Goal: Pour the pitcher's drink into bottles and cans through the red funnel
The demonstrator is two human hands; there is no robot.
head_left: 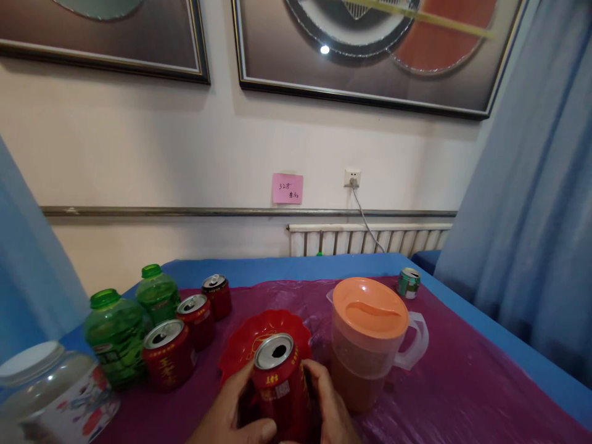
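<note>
A red drink can (283, 404) with an opened silver top stands upright between my two hands, near the bottom edge of the head view. My left hand (231, 410) wraps its left side, the thumb lying across the front. On the other side my right hand (330, 401) has its fingers against the can. Just behind is a red plate (272, 322) with a scalloped rim, partly hidden by the can. To the right of my right hand stands a clear pitcher (358, 357) with an orange lid and brownish liquid inside.
Several red cans (169, 364) and two green bottles (115, 345) stand at the left, beside a clear jar (55, 394) with a white lid. A small green can (409, 283) is at the back right. Purple plastic sheeting (462, 370) covers the blue table (287, 266).
</note>
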